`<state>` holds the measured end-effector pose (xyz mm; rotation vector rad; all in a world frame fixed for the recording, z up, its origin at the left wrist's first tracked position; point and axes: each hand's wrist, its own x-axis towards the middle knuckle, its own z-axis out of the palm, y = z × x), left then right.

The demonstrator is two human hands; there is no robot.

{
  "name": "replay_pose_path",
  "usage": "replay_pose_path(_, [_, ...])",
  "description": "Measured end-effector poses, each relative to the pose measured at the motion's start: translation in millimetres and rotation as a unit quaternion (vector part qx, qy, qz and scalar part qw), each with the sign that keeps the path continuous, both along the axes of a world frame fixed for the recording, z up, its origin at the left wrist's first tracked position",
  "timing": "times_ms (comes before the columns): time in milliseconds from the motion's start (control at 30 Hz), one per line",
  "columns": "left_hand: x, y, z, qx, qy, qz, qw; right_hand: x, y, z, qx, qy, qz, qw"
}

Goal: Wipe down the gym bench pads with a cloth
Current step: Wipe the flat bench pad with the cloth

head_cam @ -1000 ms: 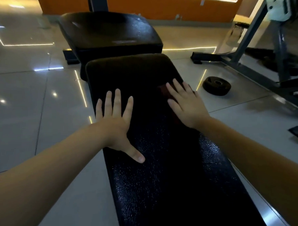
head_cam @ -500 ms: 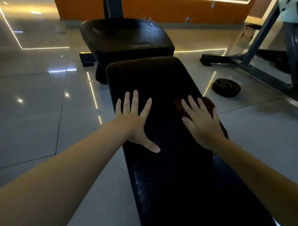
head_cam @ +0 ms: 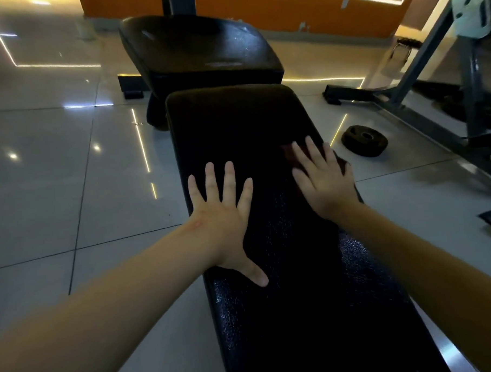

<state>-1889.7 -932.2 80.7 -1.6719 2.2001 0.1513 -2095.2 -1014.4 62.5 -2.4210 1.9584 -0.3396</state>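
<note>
A long black bench pad (head_cam: 236,124) runs away from me, with a second, wider black seat pad (head_cam: 199,47) beyond its far end. My left hand (head_cam: 226,214) lies flat on the long pad near its left edge, fingers spread and thumb out. My right hand (head_cam: 323,179) presses flat with straight fingers on a dark red cloth (head_cam: 341,162) at the pad's right edge. Most of the cloth is hidden under that hand. The pad surface nearer me glistens.
Glossy grey floor tiles surround the bench. A round black weight plate (head_cam: 364,140) lies on the floor to the right. Behind it stands a grey metal machine frame (head_cam: 403,94). An orange wall (head_cam: 259,5) closes the back.
My right hand has slid the cloth from the pad's middle toward its right edge. My left hand stays flat on the pad. The view has shifted.
</note>
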Motion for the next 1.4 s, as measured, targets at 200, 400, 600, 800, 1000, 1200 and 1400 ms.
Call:
replay_pose_path(200, [-2,-1,1,0.002,-0.002,0.008,1.000,24,-69,25,0.035,-0.038,-0.010,0.999])
replay_pose_path(400, [-1,2,2,-0.005,-0.001,0.013,1.000,8,-21,11,0.008,-0.019,0.030,0.999])
replay_pose_path(600, [2,12,-2,-0.005,0.002,-0.007,1.000,-45,121,-44,0.007,0.044,0.085,0.995])
replay_pose_path(800, [8,14,-11,-0.012,0.008,-0.038,0.999,-82,199,-70,-0.003,0.056,0.118,0.991])
replay_pose_path(1000, [8,13,-20,-0.035,0.037,-0.044,0.998,-58,140,-53,-0.027,0.050,0.132,0.990])
replay_pose_path(1200, [8,12,-22,-0.039,0.041,-0.044,0.997,36,-6,0,-0.044,0.001,0.061,0.997])
replay_pose_path(1400, [6,16,-17,-0.040,0.046,-0.036,0.998,61,-37,15,-0.002,-0.014,0.045,0.999])
